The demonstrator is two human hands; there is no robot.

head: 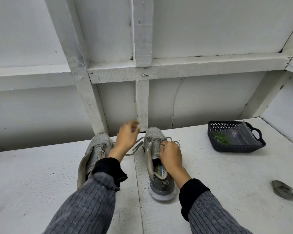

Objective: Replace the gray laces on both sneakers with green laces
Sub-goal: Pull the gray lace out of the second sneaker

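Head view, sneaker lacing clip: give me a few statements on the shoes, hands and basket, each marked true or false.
1. The right hand pinches the gray lace at the right sneaker. True.
2. The green laces are already threaded into the left sneaker. False: they lie in the dark basket.
3. The left hand is raised between the two sneakers. True.
4. The basket stands left of both sneakers. False: it stands to their right.
5. The right sneaker lies on its side. False: it stands upright on its sole.
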